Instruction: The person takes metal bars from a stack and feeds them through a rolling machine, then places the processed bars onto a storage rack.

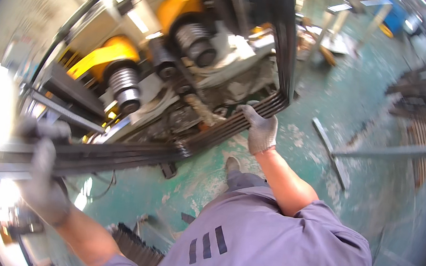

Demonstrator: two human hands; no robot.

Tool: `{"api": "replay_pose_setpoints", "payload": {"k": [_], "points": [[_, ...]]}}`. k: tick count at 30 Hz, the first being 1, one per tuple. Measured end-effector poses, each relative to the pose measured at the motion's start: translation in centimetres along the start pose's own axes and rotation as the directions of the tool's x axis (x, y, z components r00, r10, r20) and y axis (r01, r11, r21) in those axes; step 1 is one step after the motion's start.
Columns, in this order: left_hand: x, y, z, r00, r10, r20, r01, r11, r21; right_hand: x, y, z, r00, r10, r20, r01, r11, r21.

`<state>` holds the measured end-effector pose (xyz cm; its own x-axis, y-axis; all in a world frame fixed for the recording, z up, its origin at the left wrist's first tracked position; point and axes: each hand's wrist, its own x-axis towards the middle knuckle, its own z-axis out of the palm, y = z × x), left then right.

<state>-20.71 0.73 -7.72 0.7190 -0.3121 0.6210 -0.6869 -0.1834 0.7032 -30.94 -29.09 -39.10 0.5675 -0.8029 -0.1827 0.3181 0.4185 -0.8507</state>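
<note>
A bundle of long dark metal bars, bent at two places, runs from the left edge across in front of me and then up to the top. My right hand, in a grey knit glove, is closed round the middle stretch, just left of the right-hand bend. At the far left, my gloved left hand lies against the bars, with fingers reaching up across them. Motion smears those fingers, so their grip is unclear. Beyond the bars stands a machine with ribbed metal cylinders and yellow brackets.
A grey metal frame stands on the green floor at right, near stacked dark bars. Ridged dark pieces lie at lower left. A blue container and scattered pieces are at far right. My shoe is below the bundle.
</note>
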Motion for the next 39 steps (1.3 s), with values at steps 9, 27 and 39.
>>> {"api": "replay_pose_setpoints", "payload": {"k": [9, 27, 39], "points": [[-19.8, -4.2, 18.6, 0.727, -0.6, 0.335, 0.624, 0.373, -0.686, -7.5, -19.0, -35.6, 0.568, -0.608, -0.554, 0.191, 0.752, -0.63], [-35.7, 15.2, 58.8, 0.069, -0.306, 0.949, 0.992, 0.119, -0.034, 13.8, -55.5, -80.8, 0.355, -0.849, -0.392, -0.46, 0.206, -0.864], [-40.8, 10.4, 50.8, 0.12, -0.857, 0.502, 0.988, 0.052, -0.148, 15.9, -30.1, -76.0, 0.71, -0.689, 0.148, 0.052, -0.158, -0.986]]}}
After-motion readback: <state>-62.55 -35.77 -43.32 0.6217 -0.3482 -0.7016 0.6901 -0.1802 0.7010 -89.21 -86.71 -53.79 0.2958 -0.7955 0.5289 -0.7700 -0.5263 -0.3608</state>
